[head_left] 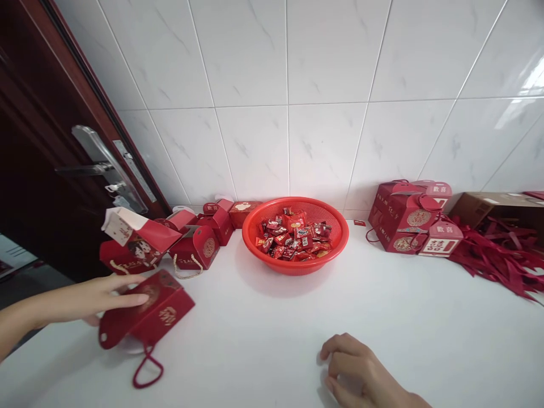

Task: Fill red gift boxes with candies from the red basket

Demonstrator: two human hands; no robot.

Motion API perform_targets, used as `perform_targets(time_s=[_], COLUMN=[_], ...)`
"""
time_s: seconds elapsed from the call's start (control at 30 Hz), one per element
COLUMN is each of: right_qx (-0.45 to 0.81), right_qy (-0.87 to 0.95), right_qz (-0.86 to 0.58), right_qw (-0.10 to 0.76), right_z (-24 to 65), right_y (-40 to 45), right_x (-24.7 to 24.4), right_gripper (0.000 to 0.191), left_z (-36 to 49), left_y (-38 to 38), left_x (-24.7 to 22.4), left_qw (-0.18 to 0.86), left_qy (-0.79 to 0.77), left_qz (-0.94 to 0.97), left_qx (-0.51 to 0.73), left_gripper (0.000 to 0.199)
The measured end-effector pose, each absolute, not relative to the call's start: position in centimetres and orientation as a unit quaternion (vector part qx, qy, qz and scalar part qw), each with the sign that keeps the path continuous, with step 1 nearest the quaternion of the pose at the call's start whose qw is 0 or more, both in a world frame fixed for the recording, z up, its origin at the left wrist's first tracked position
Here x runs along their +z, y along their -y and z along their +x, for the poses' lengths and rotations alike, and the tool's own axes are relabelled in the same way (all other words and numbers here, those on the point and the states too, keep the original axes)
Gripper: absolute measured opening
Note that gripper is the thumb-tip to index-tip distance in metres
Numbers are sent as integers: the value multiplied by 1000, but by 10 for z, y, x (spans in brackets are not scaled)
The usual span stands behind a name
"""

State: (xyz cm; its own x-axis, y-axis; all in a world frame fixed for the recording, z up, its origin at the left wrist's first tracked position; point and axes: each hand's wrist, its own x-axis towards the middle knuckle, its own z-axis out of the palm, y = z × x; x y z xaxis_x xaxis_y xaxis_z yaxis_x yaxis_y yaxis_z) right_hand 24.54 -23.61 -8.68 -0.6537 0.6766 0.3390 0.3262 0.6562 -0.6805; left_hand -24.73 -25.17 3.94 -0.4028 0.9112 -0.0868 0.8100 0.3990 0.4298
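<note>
My left hand (108, 296) grips a dark red candy box (164, 309) at the left of the white table, thumb and fingers on its sides. The box is tilted, with gold print on its face and a loop of red cord hanging from its near end. A flap at its lower left stands loose. At the lower right, my right hand (359, 371) rests on the tabletop with fingers loosely curled and slightly apart, nothing visible in them. Between and beyond the hands stands a red plastic basket (295, 267) holding many wrapped candies (293, 235).
Several red boxes (198, 247) stand behind my left hand, some with rope handles. Stacked boxes (408, 218) are by the wall at right, near a cardboard box (488, 204) and red ribbons (497, 249). One small wrapper (359, 222) lies near the tiled wall. A door (51, 141) is at left.
</note>
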Motion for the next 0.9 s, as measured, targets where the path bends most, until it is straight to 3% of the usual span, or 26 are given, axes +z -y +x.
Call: perform_targets(time_s=[0.1, 0.27, 0.43, 0.57, 0.7, 0.8, 0.9], right_qx=[296, 270, 227, 299, 336, 336, 348], right_qy=[861, 871, 867, 819, 791, 785, 778], right_qz=[-294, -277, -283, -328, -362, -384, -405], right_qw=[290, 304, 343, 363, 362, 352, 332], right_z=[244, 245, 237, 217, 200, 197, 201], right_y=[236, 233, 233, 236, 233, 226, 219], right_x=[-82, -75, -63, -42, -23, -18, -17], right_gripper=[15, 10, 28, 24, 39, 34, 31], left_z=[-216, -131, -61, -24, 6, 18, 18], left_y=[233, 214, 203, 194, 190, 189, 189], left_x=[45, 64, 68, 64, 60, 54, 49], left_qw=[282, 221, 290, 309, 386, 423, 378], left_qy=[-760, -669, -544, -531, -527, -488, -470], left_qz=[572, 695, 761, 757, 722, 724, 754], left_qx=[123, 145, 201, 221, 230, 244, 259], left_gripper=[53, 47, 34, 30, 29, 28, 30])
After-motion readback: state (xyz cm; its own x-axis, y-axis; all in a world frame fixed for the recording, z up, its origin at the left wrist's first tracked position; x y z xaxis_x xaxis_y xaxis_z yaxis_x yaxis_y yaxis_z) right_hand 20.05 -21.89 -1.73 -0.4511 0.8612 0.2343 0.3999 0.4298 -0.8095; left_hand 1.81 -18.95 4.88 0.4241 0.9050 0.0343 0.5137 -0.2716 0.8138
